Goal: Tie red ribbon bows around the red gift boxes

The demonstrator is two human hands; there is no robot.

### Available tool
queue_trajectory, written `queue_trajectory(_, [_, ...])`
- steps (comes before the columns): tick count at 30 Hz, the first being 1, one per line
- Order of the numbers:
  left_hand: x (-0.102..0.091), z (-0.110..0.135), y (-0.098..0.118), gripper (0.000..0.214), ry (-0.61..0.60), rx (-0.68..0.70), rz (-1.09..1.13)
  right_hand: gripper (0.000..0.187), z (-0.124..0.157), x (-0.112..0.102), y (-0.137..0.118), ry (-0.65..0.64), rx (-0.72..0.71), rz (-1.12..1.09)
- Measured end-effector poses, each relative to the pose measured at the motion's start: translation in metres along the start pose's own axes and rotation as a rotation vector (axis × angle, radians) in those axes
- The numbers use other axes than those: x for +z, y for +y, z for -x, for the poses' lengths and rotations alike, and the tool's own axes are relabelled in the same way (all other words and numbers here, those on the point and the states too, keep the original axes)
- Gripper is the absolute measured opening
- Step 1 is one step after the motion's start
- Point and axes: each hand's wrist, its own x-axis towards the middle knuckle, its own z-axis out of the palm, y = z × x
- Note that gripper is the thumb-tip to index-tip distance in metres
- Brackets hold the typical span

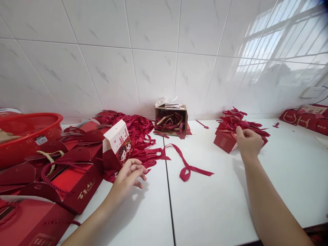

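While left hand (129, 175) rests open, empty, beside small gift box (117, 142), right hand (247, 140) curls into red ribbon pile (232, 120); grip unclear.

The small box (118, 145) is white on top and dark red below, with a printed cartoon couple. The ribbons (138, 131) are dark red, like the ribbon pieces (234, 119) on the red box (223, 141). The basket (30, 131) is bright red. The large box (82, 191) is dark red with gold characters. The surface (205, 205) is white; the wall tiles (153, 68) are white with faint grey veins.
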Motion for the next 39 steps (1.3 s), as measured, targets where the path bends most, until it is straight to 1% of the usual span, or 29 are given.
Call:
queue_trajectory(2, [-0.003, -0.001, -0.001, 0.027, -0.012, 0.0, -0.015, 0.049, -0.005, 0.001, 0.004, -0.272, 0.066, 0.088])
queue_trajectory(3, [-0.004, -0.002, -0.002, 0.027, -0.012, -0.004, -0.023, 0.05, -0.008, 0.005, 0.007, -0.379, 0.07, 0.142])
queue_trajectory(4, [-0.005, -0.002, -0.002, 0.027, -0.009, -0.006, -0.031, 0.052, -0.01, 0.013, 0.011, -0.445, 0.059, 0.188])
queue_trajectory(6, [-0.006, -0.003, -0.004, 0.027, -0.001, 0.007, -0.046, 0.064, -0.011, 0.033, 0.022, -0.504, 0.01, 0.255])
queue_trajectory(8, [-0.006, -0.004, -0.005, 0.028, 0.015, 0.042, -0.064, 0.073, -0.007, 0.054, 0.035, -0.474, -0.007, 0.309])
queue_trajectory(10, [-0.007, -0.005, -0.007, 0.029, 0.044, 0.079, -0.089, 0.073, 0.0, 0.071, 0.046, -0.458, -0.032, 0.364])
queue_trajectory(12, [-0.008, -0.005, -0.008, 0.03, 0.091, 0.139, -0.138, 0.067, 0.005, 0.08, 0.054, -0.481, -0.09, 0.405])
queue_trajectory(13, [-0.009, -0.005, -0.008, 0.031, 0.142, 0.204, -0.179, 0.064, 0.007, 0.082, 0.057, -0.501, -0.121, 0.422])
queue_trajectory(14, [-0.011, -0.005, -0.008, 0.032, 0.218, 0.302, -0.234, 0.061, 0.008, 0.083, 0.059, -0.522, -0.146, 0.438])
queue_trajectory(15, [-0.013, -0.006, -0.007, 0.035, 0.321, 0.427, -0.302, 0.06, 0.008, 0.082, 0.06, -0.542, -0.163, 0.453])
queue_trajectory(17, [-0.017, -0.008, -0.005, 0.047, 0.565, 0.686, -0.453, 0.06, 0.009, 0.08, 0.062, -0.566, -0.18, 0.479])
queue_trajectory(18, [-0.02, -0.01, -0.004, 0.054, 0.677, 0.779, -0.512, 0.061, 0.009, 0.079, 0.063, -0.571, -0.185, 0.488])
queue_trajectory(19, [-0.023, -0.013, -0.003, 0.062, 0.76, 0.823, -0.548, 0.061, 0.01, 0.079, 0.064, -0.574, -0.188, 0.493])
queue_trajectory(20, [-0.026, -0.015, -0.001, 0.069, 0.817, 0.818, -0.558, 0.062, 0.01, 0.079, 0.064, -0.577, -0.189, 0.495])
queue_trajectory(21, [-0.028, -0.018, 0.0, 0.074, 0.851, 0.779, -0.547, 0.063, 0.011, 0.079, 0.065, -0.579, -0.189, 0.497])
queue_trajectory(24, [-0.031, -0.027, 0.003, 0.082, 0.876, 0.638, -0.51, 0.065, 0.013, 0.082, 0.069, -0.576, -0.195, 0.508])
queue_trajectory(28, [-0.033, -0.041, 0.015, 0.09, 0.914, 0.603, -0.47, 0.065, 0.014, 0.082, 0.071, -0.59, -0.19, 0.516])
queue_trajectory(29, [-0.036, -0.045, 0.019, 0.085, 0.903, 0.588, -0.454, 0.064, 0.014, 0.081, 0.07, -0.591, -0.183, 0.498])
queue_trajectory(30, [-0.039, -0.049, 0.022, 0.075, 0.87, 0.564, -0.439, 0.063, 0.014, 0.08, 0.07, -0.586, -0.173, 0.469])
queue_trajectory(32, [-0.047, -0.055, 0.03, 0.047, 0.778, 0.52, -0.41, 0.061, 0.015, 0.077, 0.067, -0.567, -0.154, 0.396])
queue_trajectory(33, [-0.05, -0.058, 0.035, 0.035, 0.75, 0.522, -0.39, 0.059, 0.015, 0.075, 0.065, -0.556, -0.144, 0.362])
queue_trajectory(34, [-0.051, -0.06, 0.039, 0.029, 0.743, 0.549, -0.369, 0.057, 0.016, 0.074, 0.062, -0.545, -0.132, 0.336])
queue_trajectory(36, [-0.049, -0.062, 0.05, 0.028, 0.77, 0.66, -0.332, 0.055, 0.018, 0.072, 0.051, -0.517, -0.105, 0.299])
queue_trajectory(37, [-0.044, -0.063, 0.058, 0.028, 0.767, 0.72, -0.312, 0.055, 0.019, 0.072, 0.043, -0.5, -0.097, 0.27])
queue_trajectory(39, [-0.03, -0.064, 0.076, 0.027, 0.706, 0.823, -0.256, 0.054, 0.02, 0.071, 0.022, -0.473, -0.115, 0.183])
